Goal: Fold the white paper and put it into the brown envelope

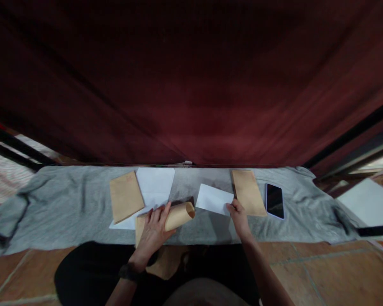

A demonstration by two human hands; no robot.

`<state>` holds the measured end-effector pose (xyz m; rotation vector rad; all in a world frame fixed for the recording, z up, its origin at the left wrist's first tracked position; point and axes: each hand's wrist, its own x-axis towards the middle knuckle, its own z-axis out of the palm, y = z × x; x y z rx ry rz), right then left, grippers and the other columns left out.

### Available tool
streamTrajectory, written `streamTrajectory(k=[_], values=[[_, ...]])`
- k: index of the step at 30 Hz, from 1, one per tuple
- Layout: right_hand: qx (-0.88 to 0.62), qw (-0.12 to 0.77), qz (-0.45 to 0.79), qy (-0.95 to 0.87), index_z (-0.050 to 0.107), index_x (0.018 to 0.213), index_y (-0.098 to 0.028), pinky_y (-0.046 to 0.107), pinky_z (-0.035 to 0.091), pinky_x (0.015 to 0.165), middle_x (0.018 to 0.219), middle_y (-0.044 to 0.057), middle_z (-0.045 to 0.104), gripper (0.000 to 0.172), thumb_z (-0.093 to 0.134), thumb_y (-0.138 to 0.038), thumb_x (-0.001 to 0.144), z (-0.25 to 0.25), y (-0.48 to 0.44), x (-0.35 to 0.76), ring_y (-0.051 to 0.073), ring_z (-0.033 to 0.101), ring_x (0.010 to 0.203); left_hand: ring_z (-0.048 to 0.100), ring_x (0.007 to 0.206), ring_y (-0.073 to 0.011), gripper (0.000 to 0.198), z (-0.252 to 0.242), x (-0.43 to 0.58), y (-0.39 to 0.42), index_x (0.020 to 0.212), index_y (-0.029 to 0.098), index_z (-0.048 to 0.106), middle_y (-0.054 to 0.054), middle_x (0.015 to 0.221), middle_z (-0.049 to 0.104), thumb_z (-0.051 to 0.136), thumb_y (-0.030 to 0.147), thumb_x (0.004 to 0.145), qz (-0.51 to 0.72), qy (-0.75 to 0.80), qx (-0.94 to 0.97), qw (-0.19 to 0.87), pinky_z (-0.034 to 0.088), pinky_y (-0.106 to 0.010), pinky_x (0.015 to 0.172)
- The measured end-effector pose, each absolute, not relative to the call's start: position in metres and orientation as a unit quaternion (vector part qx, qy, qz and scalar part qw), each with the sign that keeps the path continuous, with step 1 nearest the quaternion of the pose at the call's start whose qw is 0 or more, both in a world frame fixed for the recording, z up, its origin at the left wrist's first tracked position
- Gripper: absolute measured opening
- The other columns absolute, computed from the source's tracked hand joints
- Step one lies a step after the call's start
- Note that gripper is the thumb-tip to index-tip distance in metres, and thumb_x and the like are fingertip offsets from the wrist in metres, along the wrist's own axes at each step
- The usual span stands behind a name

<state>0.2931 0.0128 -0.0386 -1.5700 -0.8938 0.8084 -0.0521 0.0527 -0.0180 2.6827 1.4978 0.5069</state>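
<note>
My left hand (155,227) lies palm down with its fingers stretched over a sheet of brown paper or a brown envelope (180,215). The right end of that brown piece curls up into a roll beside my fingers. Between the thumb and fingers of my right hand (238,214) is the lower right corner of a white sheet of paper (213,198), folded or cut small. To the left, a brown envelope (126,196) overlaps larger white paper (156,185). Another brown envelope (248,192) lies just behind and right of my right hand.
A phone (275,200) with a dark screen rests at the right on the grey cloth (306,204) covering the narrow surface. A dark red fabric (191,106) hangs along its far side. My legs (92,272) are close to the near edge, above a tiled floor (306,263).
</note>
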Motion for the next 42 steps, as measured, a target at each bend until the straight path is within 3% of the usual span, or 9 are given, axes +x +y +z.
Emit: streamTrajectory(k=[6, 11, 14, 20, 24, 30, 33, 38, 42], values=[[-0.624, 0.589, 0.390, -0.334, 0.071, 0.085, -0.020, 0.026, 0.047, 0.061, 0.072, 0.000, 0.066, 0.033, 0.070, -0.052, 0.077, -0.026, -0.006, 0.290, 0.016, 0.057, 0.066, 0.052, 0.124, -0.0362, 0.098, -0.021, -0.053, 0.053, 0.159, 0.024, 0.015, -0.013, 0.130, 0.055, 0.070, 0.045, 0.081, 0.161, 0.477, 0.864, 0.013, 0.035, -0.054, 0.110], [-0.626, 0.550, 0.344, -0.432, 0.076, 0.090, -0.022, 0.033, 0.053, 0.082, 0.090, 0.005, 0.075, 0.032, 0.063, -0.051, 0.084, -0.035, -0.011, 0.276, 0.023, 0.068, 0.088, 0.053, 0.124, -0.0359, 0.099, -0.020, -0.052, 0.053, 0.159, 0.025, 0.014, -0.012, 0.129, 0.056, 0.071, 0.045, 0.080, 0.153, 0.475, 0.866, 0.019, 0.034, -0.053, 0.110], [-0.640, 0.513, 0.327, -0.470, 0.078, 0.094, -0.024, 0.037, 0.054, 0.086, 0.095, 0.006, 0.077, 0.032, 0.057, -0.048, 0.088, -0.038, -0.012, 0.278, 0.025, 0.070, 0.092, 0.052, 0.125, -0.0359, 0.101, -0.019, -0.051, 0.052, 0.159, 0.024, 0.014, -0.012, 0.129, 0.056, 0.072, 0.046, 0.080, 0.148, 0.471, 0.869, 0.017, 0.033, -0.053, 0.111], [-0.630, 0.447, 0.345, -0.533, 0.077, 0.086, -0.023, 0.032, 0.054, 0.075, 0.085, 0.005, 0.076, 0.030, 0.056, -0.044, 0.088, -0.031, -0.006, 0.296, 0.024, 0.070, 0.083, 0.052, 0.126, -0.0370, 0.103, -0.018, -0.050, 0.052, 0.159, 0.022, 0.015, -0.014, 0.131, 0.055, 0.074, 0.046, 0.078, 0.147, 0.467, 0.872, 0.011, 0.033, -0.054, 0.111], [-0.643, 0.429, 0.342, -0.534, 0.073, 0.075, -0.020, 0.026, 0.047, 0.060, 0.067, 0.002, 0.068, 0.031, 0.055, -0.043, 0.087, -0.032, -0.003, 0.295, 0.019, 0.062, 0.064, 0.049, 0.129, -0.0376, 0.103, -0.017, -0.048, 0.052, 0.159, 0.023, 0.015, -0.016, 0.136, 0.053, 0.075, 0.045, 0.078, 0.137, 0.463, 0.876, 0.011, 0.034, -0.054, 0.110], [-0.646, 0.418, 0.338, -0.543, 0.063, 0.060, -0.021, 0.024, 0.039, 0.053, 0.056, -0.002, 0.056, 0.036, 0.054, -0.042, 0.088, -0.036, 0.005, 0.271, 0.014, 0.052, 0.056, 0.040, 0.139, -0.0380, 0.108, -0.011, -0.034, 0.051, 0.159, 0.024, 0.013, -0.019, 0.153, 0.039, 0.078, 0.043, 0.075, 0.123, 0.433, 0.893, 0.020, 0.031, -0.054, 0.112], [-0.646, 0.428, 0.325, -0.542, 0.064, 0.061, -0.022, 0.025, 0.045, 0.062, 0.065, 0.001, 0.062, 0.034, 0.055, -0.039, 0.089, -0.039, 0.009, 0.254, 0.016, 0.058, 0.064, 0.038, 0.141, -0.0379, 0.110, -0.007, -0.023, 0.051, 0.159, 0.024, 0.012, -0.019, 0.156, 0.036, 0.079, 0.044, 0.074, 0.128, 0.426, 0.895, 0.027, 0.030, -0.054, 0.113], [-0.649, 0.444, 0.313, -0.534, 0.074, 0.077, -0.022, 0.032, 0.049, 0.092, 0.104, 0.010, 0.072, 0.024, 0.055, -0.031, 0.089, -0.047, 0.014, 0.227, 0.021, 0.065, 0.101, 0.038, 0.141, -0.0369, 0.106, -0.006, -0.007, 0.051, 0.158, 0.024, 0.016, -0.018, 0.156, 0.036, 0.079, 0.042, 0.074, 0.132, 0.411, 0.902, 0.034, 0.029, -0.054, 0.114], [-0.657, 0.420, 0.349, -0.519, 0.074, 0.077, -0.020, 0.029, 0.051, 0.077, 0.097, 0.009, 0.073, 0.026, 0.052, -0.025, 0.090, -0.052, 0.016, 0.216, 0.018, 0.068, 0.084, 0.041, 0.139, -0.0368, 0.103, -0.009, -0.002, 0.053, 0.157, 0.022, 0.018, -0.018, 0.154, 0.040, 0.077, 0.041, 0.075, 0.136, 0.395, 0.908, 0.035, 0.027, -0.054, 0.114]])
